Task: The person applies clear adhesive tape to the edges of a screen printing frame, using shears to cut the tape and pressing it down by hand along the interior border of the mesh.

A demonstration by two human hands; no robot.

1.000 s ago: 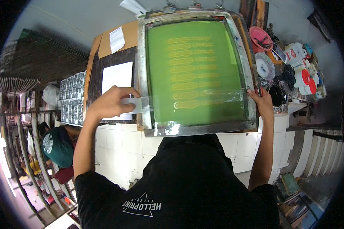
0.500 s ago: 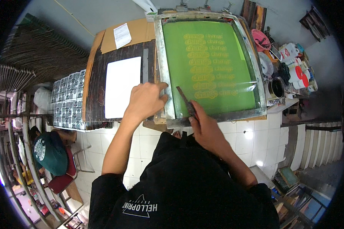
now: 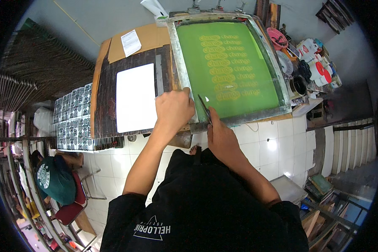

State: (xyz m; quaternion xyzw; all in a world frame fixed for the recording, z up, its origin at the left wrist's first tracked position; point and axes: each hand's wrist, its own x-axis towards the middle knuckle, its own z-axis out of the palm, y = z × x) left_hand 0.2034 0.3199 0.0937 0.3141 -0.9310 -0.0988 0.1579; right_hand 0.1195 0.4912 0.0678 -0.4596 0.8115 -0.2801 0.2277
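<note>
As R hand (image 3: pixel 221 135) grips tool (image 3: pixel 204 107), scrn (image 3: pixel 192 54) bears lettering (image 3: pixel 216 63).

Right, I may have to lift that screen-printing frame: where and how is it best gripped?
Probably by the near bar of the screen-printing frame, from the near side, pinched top and bottom toward both corners: it is straight and slim. Metal clamps stand at the far end, and the flat green mesh offers no hold.
</note>
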